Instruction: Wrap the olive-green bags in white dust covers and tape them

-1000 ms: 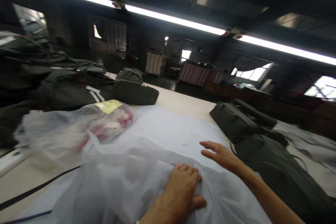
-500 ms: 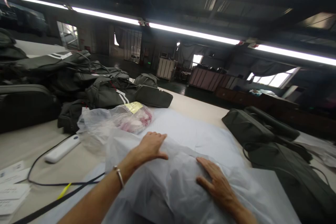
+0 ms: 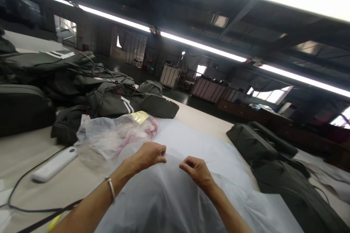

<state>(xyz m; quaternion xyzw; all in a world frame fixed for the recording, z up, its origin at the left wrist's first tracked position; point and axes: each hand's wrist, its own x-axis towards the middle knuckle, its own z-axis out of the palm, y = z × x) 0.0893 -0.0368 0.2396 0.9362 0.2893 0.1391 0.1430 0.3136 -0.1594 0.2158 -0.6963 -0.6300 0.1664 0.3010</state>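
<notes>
- Heaped at left on the pale table (image 3: 202, 116): dark green bags (image 3: 109, 102), some with white stripes and tags; at right, close beside the white layers (image 3: 188, 136), more dark bags (image 3: 292, 178).
- Crowding in just beyond and left of the left hand (image 3: 162, 155): a clear bag (image 3: 105, 134) with pinkish contents and a yellow label (image 3: 140, 117).
- Farther left and nearer: a white device (image 3: 56, 164), smooth, long and rounded, then a black strap (image 3: 54, 214) slanting toward the near left.
- At near middle, over the white layers: the plastic sheet (image 3: 166, 193).
- Running left to right along its raised edge between the hands; falling toward the near side in folds; cut off there, so cannot tell its long axis.
- Thin, filmy, cloudy and soft in texture, unlike the stiffer boxy bags.
- Pinched narrow on the plastic sheet's edge with both the left hand and the right hand (image 3: 183, 164), thumbs against curled fingers.
</notes>
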